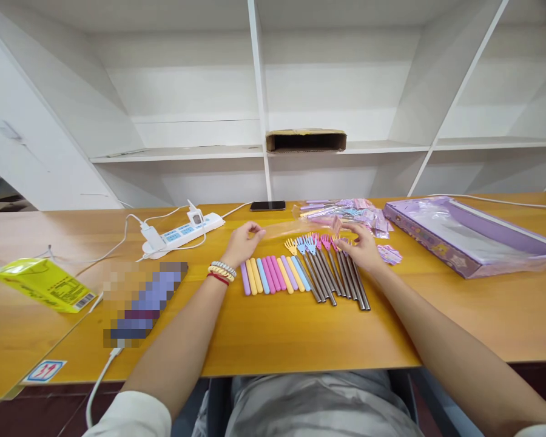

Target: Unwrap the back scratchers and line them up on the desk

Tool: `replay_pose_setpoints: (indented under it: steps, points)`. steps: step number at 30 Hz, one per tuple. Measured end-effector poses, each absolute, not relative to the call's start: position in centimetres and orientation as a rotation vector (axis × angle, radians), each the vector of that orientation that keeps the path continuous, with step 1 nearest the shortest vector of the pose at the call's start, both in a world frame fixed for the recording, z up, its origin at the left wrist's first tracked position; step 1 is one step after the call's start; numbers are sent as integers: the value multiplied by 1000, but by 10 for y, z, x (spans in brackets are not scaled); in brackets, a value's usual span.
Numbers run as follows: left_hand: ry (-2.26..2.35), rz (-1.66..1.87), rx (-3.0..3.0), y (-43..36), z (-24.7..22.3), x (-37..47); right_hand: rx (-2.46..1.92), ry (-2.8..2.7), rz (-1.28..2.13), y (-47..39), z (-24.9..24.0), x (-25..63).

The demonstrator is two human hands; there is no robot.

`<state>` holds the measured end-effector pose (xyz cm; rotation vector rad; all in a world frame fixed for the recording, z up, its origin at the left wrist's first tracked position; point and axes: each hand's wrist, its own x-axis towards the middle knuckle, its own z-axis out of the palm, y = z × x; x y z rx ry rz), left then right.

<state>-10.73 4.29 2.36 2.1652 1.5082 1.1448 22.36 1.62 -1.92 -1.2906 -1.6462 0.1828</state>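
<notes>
Between my hands a long clear plastic bag [291, 228] is stretched sideways above the table. My left hand [244, 244] pinches its left end. At its right end my right hand [360, 246] has thumb and fingers closed on the bag, with a small pinkish card [336, 226] by the fingertips. Below lie metal rods [330, 276] with small hand-shaped heads [310, 244] in yellow, blue and pink, like back scratchers. Left of them is a row of coloured handle tubes [273, 275]. Several small purple-pink cards [390, 254] sit beside my right wrist.
Behind is a pile of bagged pieces [346, 212]. A purple open box [468, 233] stands right. Left are a power strip [184, 235], a plugged-in phone [148, 303] and a yellow carton [43, 284]. A dark phone [267, 206] lies at the back, before white shelves [177, 153].
</notes>
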Motion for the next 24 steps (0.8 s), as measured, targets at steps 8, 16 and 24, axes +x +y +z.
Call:
replay_pose_setpoints:
  steps: [8, 16, 24]
  points:
    - [963, 1237, 1896, 2, 50, -84, -1173, -1307, 345, 9, -6, 219]
    - [608, 699, 1540, -14, 53, -98, -903, -1083, 909, -4, 15, 223]
    - [582, 486, 1405, -17, 36, -69, -942, -1370, 1335, -23, 20, 210]
